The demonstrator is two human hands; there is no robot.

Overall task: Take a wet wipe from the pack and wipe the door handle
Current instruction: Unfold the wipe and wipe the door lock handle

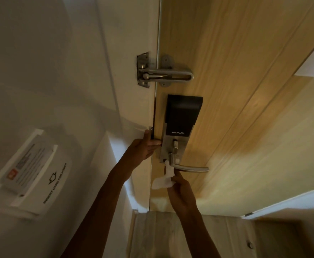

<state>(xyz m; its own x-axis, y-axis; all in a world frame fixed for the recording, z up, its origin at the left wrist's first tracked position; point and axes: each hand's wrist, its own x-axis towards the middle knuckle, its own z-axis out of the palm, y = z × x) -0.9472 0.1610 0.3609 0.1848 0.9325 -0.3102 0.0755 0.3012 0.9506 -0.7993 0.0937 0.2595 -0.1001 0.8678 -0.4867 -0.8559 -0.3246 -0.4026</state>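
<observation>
The right hand, reaching up from the bottom centre of the frame, pinches a crumpled white wet wipe between its fingertips; the top of the wipe is pressed against the base of the door handle, where the lever meets its plate. The left hand, a little higher and to the left, is closed around the edge of the wooden door, thumb on the near face beside the lock plate and fingers seemingly wrapped behind the edge, though they are hidden. The silver lever runs out to the right, free of both hands. Directly above it sits a small thumb-turn, and above that the black housing marked SMART LOCK. Higher still, at mid-frame, a metal swing guard bridges the frame and the door. On the white wall at the lower left hangs a card holder for power, its small print too blurred to read.
</observation>
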